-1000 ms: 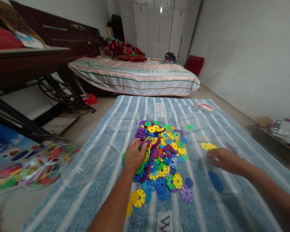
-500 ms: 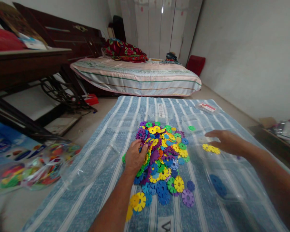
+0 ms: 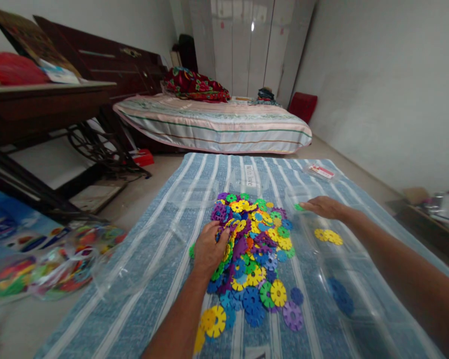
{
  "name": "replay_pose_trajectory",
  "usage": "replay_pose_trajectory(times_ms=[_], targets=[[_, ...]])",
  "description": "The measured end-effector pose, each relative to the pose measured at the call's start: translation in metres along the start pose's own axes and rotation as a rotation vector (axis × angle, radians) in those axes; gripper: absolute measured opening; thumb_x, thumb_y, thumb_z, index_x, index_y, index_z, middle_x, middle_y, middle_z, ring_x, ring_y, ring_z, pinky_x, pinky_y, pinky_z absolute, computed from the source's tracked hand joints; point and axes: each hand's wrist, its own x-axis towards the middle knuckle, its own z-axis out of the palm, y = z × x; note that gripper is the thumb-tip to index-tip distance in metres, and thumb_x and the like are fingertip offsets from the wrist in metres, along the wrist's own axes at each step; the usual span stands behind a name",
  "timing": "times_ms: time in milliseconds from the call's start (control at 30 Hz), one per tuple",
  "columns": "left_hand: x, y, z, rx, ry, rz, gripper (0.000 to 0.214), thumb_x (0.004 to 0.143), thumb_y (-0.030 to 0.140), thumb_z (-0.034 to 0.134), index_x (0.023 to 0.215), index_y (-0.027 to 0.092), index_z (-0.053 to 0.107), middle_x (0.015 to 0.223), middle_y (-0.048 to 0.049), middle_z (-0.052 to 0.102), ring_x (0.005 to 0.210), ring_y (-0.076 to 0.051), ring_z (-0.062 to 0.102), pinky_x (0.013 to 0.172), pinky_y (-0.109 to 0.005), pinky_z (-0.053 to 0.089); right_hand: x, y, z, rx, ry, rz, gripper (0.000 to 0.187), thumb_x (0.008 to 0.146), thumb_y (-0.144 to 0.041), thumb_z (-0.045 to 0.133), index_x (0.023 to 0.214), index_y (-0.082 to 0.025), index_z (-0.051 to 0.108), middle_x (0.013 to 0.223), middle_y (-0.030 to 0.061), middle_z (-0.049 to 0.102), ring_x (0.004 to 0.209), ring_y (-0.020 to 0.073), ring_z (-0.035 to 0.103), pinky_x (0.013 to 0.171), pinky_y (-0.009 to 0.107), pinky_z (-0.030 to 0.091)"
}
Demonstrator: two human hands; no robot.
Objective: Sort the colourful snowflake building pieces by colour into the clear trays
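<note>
A heap of colourful plastic notched discs (image 3: 254, 249), in yellow, green, blue, purple and orange, lies on the striped cloth. My left hand (image 3: 208, 249) rests against the heap's left side, thumb apart from the fingers; its fingertips are partly lost among the discs. Over on the right, my right hand (image 3: 324, 206) has its fingertips closed at the edge of a green disc (image 3: 298, 207), which lies in or over a clear plastic container (image 3: 294, 192). Yellow discs (image 3: 328, 236) sit in a clear container just below that hand. Blue discs (image 3: 340, 296) lie in another, nearer clear container.
More clear containers (image 3: 192, 194) stand left of and behind the heap. A small clear box with a red-and-white label (image 3: 322, 171) lies at the far right. Bags of colourful pieces (image 3: 63, 269) are on the floor at left. A bed (image 3: 217, 124) stands beyond the table.
My right hand has moved left and away from me, from above the yellow discs to the green disc. My left hand stays at the heap. The view has shifted slightly.
</note>
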Motion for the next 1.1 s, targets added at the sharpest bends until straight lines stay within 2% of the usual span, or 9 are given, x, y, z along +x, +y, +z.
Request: replay_pose_trajectory(times_ms=[200,400,567,667,833,967,1100], targets=[[0.000,0.000,0.001,-0.001,0.008,0.003,0.029,0.086,0.040,0.046,0.086,0.019,0.065,0.107,-0.0093,0.066,0.101,-0.021,0.062,0.094,-0.034,0.048,-0.013,-0.006,-0.002,0.000,-0.053,0.002,0.076,0.086,-0.072,0.012,0.069,-0.021,0.067,0.069,0.0064,0.066,0.066,0.0184,0.062,0.065,0.027,0.047],[0.000,-0.001,0.002,0.002,0.005,-0.006,0.030,0.086,0.040,0.045,0.088,0.018,0.065,0.108,-0.0101,0.065,0.100,-0.021,0.063,0.093,-0.035,0.049,-0.019,-0.010,0.000,-0.028,-0.068,-0.014,0.077,0.086,-0.072,0.012,0.068,-0.020,0.065,0.069,0.0073,0.066,0.065,0.0178,0.062,0.066,0.026,0.047],[0.000,-0.002,0.002,0.014,0.015,-0.010,0.027,0.086,0.039,0.047,0.087,0.019,0.065,0.108,-0.0089,0.066,0.101,-0.021,0.062,0.094,-0.035,0.048,-0.012,-0.013,-0.003,-0.086,-0.054,0.004,0.074,0.089,-0.067,0.013,0.065,-0.019,0.064,0.068,0.0081,0.066,0.065,0.0176,0.063,0.064,0.026,0.045],[-0.002,-0.001,0.002,0.015,0.026,-0.018,0.024,0.085,0.038,0.049,0.085,0.020,0.065,0.108,-0.0073,0.066,0.102,-0.020,0.062,0.094,-0.034,0.049,0.001,-0.021,-0.009,-0.129,-0.004,0.011,0.065,0.091,-0.061,0.021,0.071,-0.019,0.065,0.074,0.0092,0.068,0.073,0.0197,0.064,0.068,0.028,0.045],[-0.004,-0.002,0.001,-0.008,0.038,-0.021,0.024,0.085,0.038,0.049,0.084,0.020,0.065,0.107,-0.0072,0.067,0.100,-0.020,0.063,0.092,-0.034,0.050,0.039,-0.058,-0.018,-0.162,0.115,-0.004,0.042,0.093,-0.049,0.036,0.095,-0.020,0.067,0.100,0.0092,0.068,0.094,0.0221,0.063,0.081,0.029,0.044],[-0.004,-0.005,0.001,-0.016,0.055,-0.013,0.024,0.085,0.038,0.050,0.085,0.020,0.066,0.106,-0.0079,0.068,0.100,-0.020,0.064,0.092,-0.035,0.051,0.073,-0.103,-0.018,-0.170,0.156,-0.057,0.036,0.092,-0.045,0.044,0.114,-0.021,0.060,0.119,0.0085,0.061,0.111,0.0229,0.055,0.091,0.031,0.042],[-0.004,-0.008,0.001,-0.017,0.052,-0.024,0.025,0.084,0.038,0.050,0.088,0.019,0.067,0.108,-0.0098,0.068,0.101,-0.022,0.064,0.093,-0.037,0.051,0.100,-0.138,-0.012,-0.200,0.110,-0.089,0.033,0.091,-0.040,0.052,0.116,-0.019,0.056,0.119,0.0081,0.057,0.105,0.0207,0.056,0.089,0.040,0.047]])
